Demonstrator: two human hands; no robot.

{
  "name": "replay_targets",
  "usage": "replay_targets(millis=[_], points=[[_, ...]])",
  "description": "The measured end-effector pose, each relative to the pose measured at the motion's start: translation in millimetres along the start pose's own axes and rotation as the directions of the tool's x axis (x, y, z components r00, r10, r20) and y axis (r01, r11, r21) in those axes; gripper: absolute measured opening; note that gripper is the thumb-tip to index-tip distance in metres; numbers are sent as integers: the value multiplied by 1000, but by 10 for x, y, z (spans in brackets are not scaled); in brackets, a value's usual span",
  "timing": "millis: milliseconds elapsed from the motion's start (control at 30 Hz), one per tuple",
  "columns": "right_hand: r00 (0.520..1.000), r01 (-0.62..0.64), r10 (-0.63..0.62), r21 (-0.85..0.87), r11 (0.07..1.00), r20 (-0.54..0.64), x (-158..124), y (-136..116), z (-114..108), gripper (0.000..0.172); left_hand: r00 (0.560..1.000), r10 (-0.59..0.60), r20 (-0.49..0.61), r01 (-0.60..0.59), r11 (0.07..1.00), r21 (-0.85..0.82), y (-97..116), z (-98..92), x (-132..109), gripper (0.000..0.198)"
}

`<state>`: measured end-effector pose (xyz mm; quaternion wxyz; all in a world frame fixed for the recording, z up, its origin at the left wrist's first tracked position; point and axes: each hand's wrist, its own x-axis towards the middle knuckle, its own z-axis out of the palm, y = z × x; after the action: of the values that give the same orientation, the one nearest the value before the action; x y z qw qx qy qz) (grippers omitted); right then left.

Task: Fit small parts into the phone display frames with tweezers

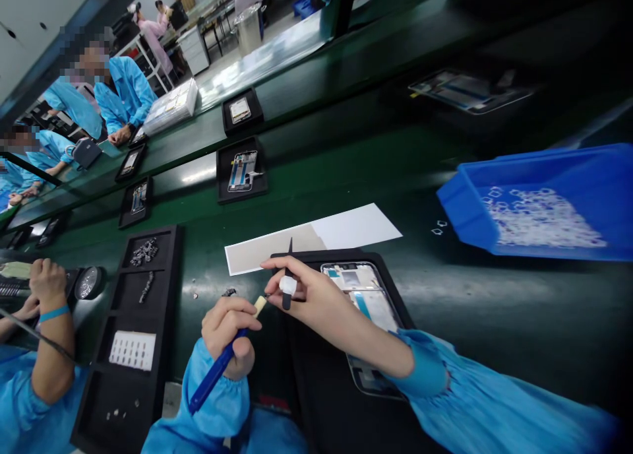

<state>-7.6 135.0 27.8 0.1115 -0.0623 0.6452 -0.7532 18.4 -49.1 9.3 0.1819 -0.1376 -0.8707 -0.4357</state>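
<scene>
My left hand [230, 335] is closed round a blue pen-like tool [217, 368] with a pale tip, held slanted up to the right. My right hand [309, 295] pinches black tweezers [287, 276], their points upward; a white cot covers one fingertip. The pale tip and the tweezers' lower end nearly meet above the left edge of a black tray [316, 348]. In that tray, under my right forearm, lies a phone frame [363, 302] with blue tabs.
A white paper sheet [341, 233] lies behind the tray. A black parts tray [131, 328] with small pieces sits left, beside a co-worker's arm [49, 322]. A blue bin [544, 200] of small parts stands right. Trays with phones [241, 170] ride the green belt.
</scene>
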Motion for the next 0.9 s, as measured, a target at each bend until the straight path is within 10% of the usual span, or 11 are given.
replay_targets(millis=[433,900], points=[[999,-12,7,124,992,41,26,63,-15,41,940,298,-167,-316,944,-94,114,17,158,56],[981,-165,120,328,930,153,77,32,-57,49,923,352,-157,-362,932,-38,64,11,116,58]])
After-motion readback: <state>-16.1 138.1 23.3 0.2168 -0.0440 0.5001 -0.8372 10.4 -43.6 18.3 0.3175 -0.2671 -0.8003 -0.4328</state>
